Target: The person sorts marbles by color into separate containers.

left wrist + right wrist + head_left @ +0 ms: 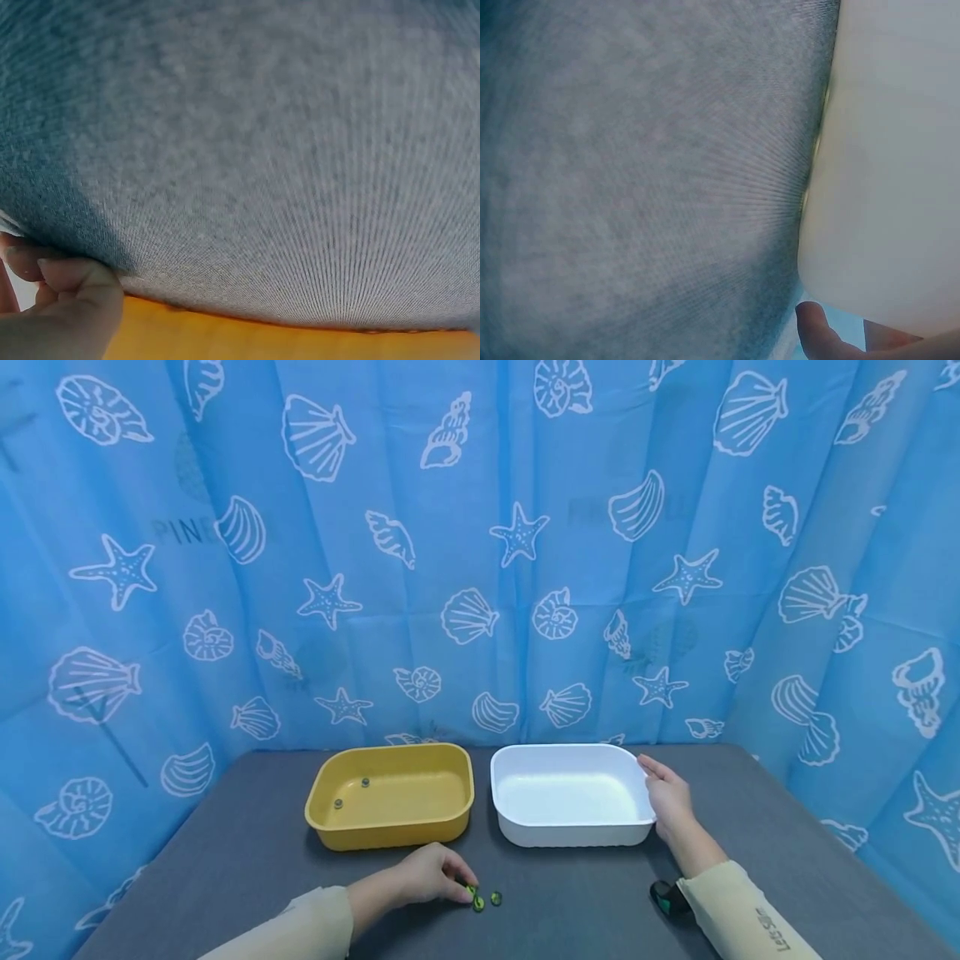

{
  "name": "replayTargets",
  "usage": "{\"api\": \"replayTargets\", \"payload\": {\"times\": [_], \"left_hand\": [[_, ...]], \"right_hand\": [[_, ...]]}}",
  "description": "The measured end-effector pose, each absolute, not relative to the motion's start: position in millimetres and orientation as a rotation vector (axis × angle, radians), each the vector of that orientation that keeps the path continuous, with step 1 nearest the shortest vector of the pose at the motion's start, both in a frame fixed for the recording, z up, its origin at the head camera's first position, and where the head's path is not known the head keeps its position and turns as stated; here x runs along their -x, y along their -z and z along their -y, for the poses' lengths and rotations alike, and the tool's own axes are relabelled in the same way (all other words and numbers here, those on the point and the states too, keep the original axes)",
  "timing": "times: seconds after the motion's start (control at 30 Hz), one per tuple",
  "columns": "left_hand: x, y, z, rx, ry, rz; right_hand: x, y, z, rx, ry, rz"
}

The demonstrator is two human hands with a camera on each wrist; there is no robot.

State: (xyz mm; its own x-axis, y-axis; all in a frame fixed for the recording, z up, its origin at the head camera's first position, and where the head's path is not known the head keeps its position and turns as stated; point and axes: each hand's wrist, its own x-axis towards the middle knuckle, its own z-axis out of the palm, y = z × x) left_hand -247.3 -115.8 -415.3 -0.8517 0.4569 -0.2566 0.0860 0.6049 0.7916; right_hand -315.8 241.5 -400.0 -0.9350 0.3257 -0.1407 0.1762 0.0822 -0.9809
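My left hand (438, 874) is low over the dark table, thumb and fingertips pinching at a small green piece (471, 889). Just by those fingertips lies another small green piece (478, 904), and a darker green round one (497, 898) is slightly to its right. Their exact kind is too small to tell. My right hand (670, 795) holds the right end of a white basin (573, 837), with fingers at its rim. In the right wrist view, fingers (817, 330) show past the basin's corner; the thumb's place cannot be made out.
Left of the white basin stands a yellow basin (390, 837) with two small greyish round pieces (365, 782) inside. A black device (666, 897) sits by my right sleeve. Behind the dark cloth-covered table (570, 918) hangs a blue shell-patterned curtain (480, 568).
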Motion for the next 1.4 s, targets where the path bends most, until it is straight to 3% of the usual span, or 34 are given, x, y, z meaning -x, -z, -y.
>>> {"api": "replayTargets", "payload": {"times": [0.47, 0.9, 1.4], "left_hand": [[255.1, 395.4, 104.7, -0.488, -1.376, -2.399], [266.2, 378.1, 60.6, -0.466, -1.637, -2.475], [301.1, 368.6, 16.6, -0.281, -1.789, -2.434]], "right_hand": [[318.2, 399.4, -238.8, 0.526, -1.977, 2.222], [322.1, 408.7, -244.7, 0.525, -1.958, 2.252], [317.8, 401.8, -243.5, 0.516, -1.991, 2.233]]}}
